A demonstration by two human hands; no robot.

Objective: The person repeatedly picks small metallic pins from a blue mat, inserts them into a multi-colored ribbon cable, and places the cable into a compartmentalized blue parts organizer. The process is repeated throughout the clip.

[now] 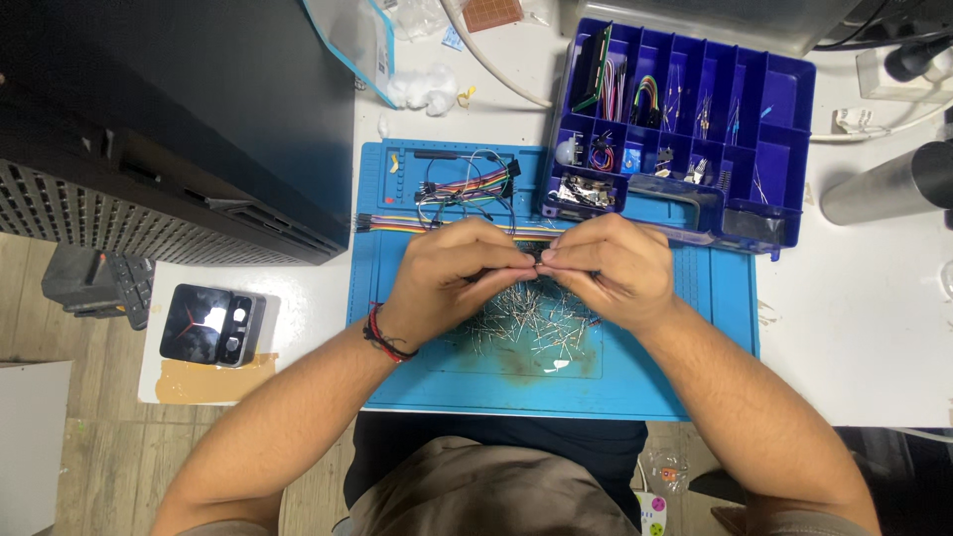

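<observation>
Both hands meet over the middle of a blue work mat (695, 387) that lies on a white table (854, 337). The left hand (452, 273) and the right hand (611, 268) have their fingers curled in and their fingertips pressed together around a small dark part (541, 250), which sits pinched between them just above the mat's centre; the part is too small and too covered to tell what it is. A red and black cord bracelet (382, 335) circles the left wrist. Directly below the hands, on the mat, lies a loose heap of thin metal pins (531, 323), beside a brown stain on the mat's surface. At the mat's far edge, just beyond the hands, a tangle of coloured jumper wires (467, 189) lies with a flat rainbow ribbon cable (397, 223) stretching toward the mat's left side. A blue compartment box (784, 129), filled with small electronic bits, overlaps the mat's far right corner. Left of the mat stands a large black case (199, 119), and near the mat's left near corner rests a small black square gadget (210, 325). Well right of the mat lies a grey metal cylinder (884, 187).
</observation>
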